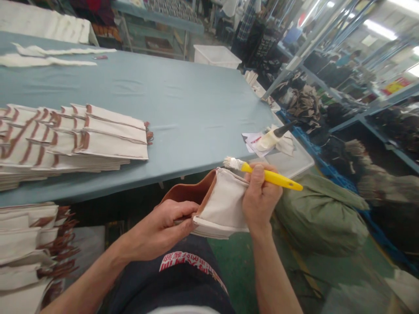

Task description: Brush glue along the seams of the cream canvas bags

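A cream fabric pouch [225, 198] with a brown edge and brown inner side is held up in front of my body, tilted, its mouth facing left. My left hand [175, 222] pinches the pouch's near edge between thumb and fingers. On the other side, my right hand [263, 194] is closed round a brush [275, 178] with a yellow handle and pale bristles. The bristles point left, just above the pouch's upper corner. Part of the right hand also rests against the pouch's right side; whether its hidden fingers grip the fabric cannot be seen.
Rows of stacked cream pouches [114, 135] lie on the blue-covered table [196, 113], with more stacked at lower left [22, 244]. A container with a dark-handled brush [283, 130] stands by the table's right end. A green sack [321, 213] sits on the floor at right.
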Demonstrator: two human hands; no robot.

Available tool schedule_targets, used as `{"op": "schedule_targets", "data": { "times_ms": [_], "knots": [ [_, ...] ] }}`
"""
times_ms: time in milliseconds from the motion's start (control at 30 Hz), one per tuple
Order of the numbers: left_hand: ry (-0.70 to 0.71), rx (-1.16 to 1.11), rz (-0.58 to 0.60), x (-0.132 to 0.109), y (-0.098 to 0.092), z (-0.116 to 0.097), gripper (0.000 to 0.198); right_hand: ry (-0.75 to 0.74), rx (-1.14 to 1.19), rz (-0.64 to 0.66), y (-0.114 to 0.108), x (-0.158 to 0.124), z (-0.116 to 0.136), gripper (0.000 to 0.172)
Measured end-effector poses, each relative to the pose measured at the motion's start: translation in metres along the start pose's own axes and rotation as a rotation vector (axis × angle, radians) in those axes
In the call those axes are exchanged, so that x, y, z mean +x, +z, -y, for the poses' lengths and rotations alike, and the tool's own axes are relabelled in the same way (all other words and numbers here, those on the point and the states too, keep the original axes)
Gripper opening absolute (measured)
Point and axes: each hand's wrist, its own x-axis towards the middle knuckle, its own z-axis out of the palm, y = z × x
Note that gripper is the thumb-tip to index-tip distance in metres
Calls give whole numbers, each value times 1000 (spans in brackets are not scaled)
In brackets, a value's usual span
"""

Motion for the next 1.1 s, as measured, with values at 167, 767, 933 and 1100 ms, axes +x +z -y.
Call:
{"op": "schedule_targets", "data": {
  "times_ms": [167,767,933,1100],
  "knots": [
    [61,95,-36,3,5,5,28,-69,11,-121,-8,-4,7,30],
    [343,686,-434,-1,27,32,32,-50,218,287,-40,-73,66,14],
    [357,687,-450,1,30,32,31,31,123,212,-48,-75,52,11],
    [397,676,-468,3,34,33,32,-13,175,258,-46,-81,57,14]
  ]
}}
